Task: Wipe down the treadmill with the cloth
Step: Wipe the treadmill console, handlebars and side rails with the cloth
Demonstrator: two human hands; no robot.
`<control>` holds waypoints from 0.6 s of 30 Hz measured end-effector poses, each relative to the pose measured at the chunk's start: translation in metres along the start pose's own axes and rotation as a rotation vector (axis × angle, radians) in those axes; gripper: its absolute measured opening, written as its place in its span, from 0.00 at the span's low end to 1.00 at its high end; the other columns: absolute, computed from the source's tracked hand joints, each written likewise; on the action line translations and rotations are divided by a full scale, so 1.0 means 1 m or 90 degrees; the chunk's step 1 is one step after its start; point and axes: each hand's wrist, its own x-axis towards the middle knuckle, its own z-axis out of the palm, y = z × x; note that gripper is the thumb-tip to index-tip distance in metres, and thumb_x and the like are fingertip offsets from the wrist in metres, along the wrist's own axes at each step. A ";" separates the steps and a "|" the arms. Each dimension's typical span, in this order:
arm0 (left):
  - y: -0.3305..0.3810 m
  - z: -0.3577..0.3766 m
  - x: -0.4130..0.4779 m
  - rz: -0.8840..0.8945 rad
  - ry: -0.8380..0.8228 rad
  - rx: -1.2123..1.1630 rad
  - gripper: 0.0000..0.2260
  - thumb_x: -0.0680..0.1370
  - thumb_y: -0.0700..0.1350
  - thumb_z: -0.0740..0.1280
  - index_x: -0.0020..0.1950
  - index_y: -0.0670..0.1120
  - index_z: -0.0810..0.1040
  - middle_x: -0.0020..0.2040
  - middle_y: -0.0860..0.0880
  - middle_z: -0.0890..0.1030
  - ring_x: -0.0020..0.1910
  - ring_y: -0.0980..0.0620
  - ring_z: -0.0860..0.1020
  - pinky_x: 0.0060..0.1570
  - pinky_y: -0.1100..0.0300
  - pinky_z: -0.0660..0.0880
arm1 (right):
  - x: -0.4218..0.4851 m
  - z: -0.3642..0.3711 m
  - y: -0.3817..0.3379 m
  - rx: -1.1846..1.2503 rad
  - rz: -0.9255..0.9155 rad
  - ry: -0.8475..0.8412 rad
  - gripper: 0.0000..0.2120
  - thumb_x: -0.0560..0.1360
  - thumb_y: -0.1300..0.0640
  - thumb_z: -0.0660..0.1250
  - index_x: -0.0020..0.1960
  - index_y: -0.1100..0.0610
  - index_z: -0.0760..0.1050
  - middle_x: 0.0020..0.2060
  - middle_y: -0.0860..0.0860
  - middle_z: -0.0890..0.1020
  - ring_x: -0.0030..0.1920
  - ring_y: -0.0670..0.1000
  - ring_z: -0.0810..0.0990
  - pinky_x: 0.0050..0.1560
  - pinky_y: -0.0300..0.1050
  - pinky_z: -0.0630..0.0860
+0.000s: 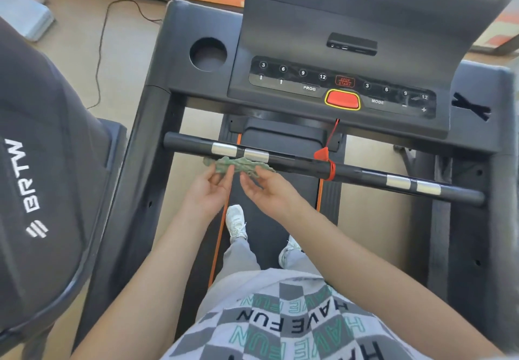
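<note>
Both hands met at the cloth (238, 164), which lay bunched against the near side of the bar (351, 170), just beyond the fingertips. The left hand (209, 191) pinched its left end and the right hand (265, 191) held its right end in curled fingers, neither released. This two-handed hold probably served to gather or spread the cloth for a pass along the bar; the console of the treadmill (309, 28) lay well beyond both hands.
</note>
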 end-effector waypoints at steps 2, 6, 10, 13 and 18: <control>0.018 -0.003 -0.005 0.051 0.006 0.000 0.08 0.85 0.38 0.61 0.50 0.37 0.78 0.41 0.41 0.86 0.52 0.45 0.81 0.64 0.55 0.75 | 0.008 0.018 0.012 -0.026 0.013 -0.001 0.09 0.81 0.66 0.65 0.61 0.64 0.77 0.59 0.60 0.82 0.52 0.57 0.83 0.45 0.48 0.85; 0.040 -0.014 -0.009 0.125 -0.011 0.008 0.06 0.83 0.36 0.63 0.52 0.38 0.80 0.44 0.45 0.87 0.51 0.51 0.83 0.60 0.59 0.79 | 0.016 0.045 0.032 -0.067 0.034 -0.014 0.06 0.80 0.65 0.67 0.57 0.63 0.77 0.48 0.57 0.83 0.50 0.55 0.83 0.48 0.47 0.82; 0.049 -0.018 -0.008 0.151 0.007 -0.024 0.05 0.83 0.36 0.65 0.53 0.39 0.80 0.42 0.48 0.87 0.49 0.54 0.83 0.47 0.64 0.81 | 0.021 0.063 0.043 -0.093 0.053 -0.029 0.05 0.80 0.64 0.68 0.55 0.62 0.77 0.48 0.55 0.82 0.50 0.53 0.83 0.58 0.48 0.80; 0.051 -0.015 -0.005 0.156 0.032 -0.042 0.03 0.82 0.39 0.67 0.53 0.40 0.80 0.42 0.49 0.87 0.49 0.55 0.83 0.47 0.65 0.81 | 0.022 0.068 0.047 -0.092 0.074 -0.047 0.02 0.80 0.64 0.69 0.52 0.61 0.78 0.48 0.55 0.82 0.51 0.53 0.82 0.65 0.50 0.78; 0.053 -0.011 -0.003 0.138 0.043 0.031 0.03 0.81 0.41 0.70 0.53 0.41 0.80 0.50 0.48 0.84 0.53 0.55 0.82 0.58 0.63 0.79 | 0.024 0.055 0.041 -0.076 0.061 -0.012 0.06 0.79 0.65 0.69 0.56 0.63 0.78 0.50 0.57 0.82 0.52 0.55 0.83 0.53 0.50 0.82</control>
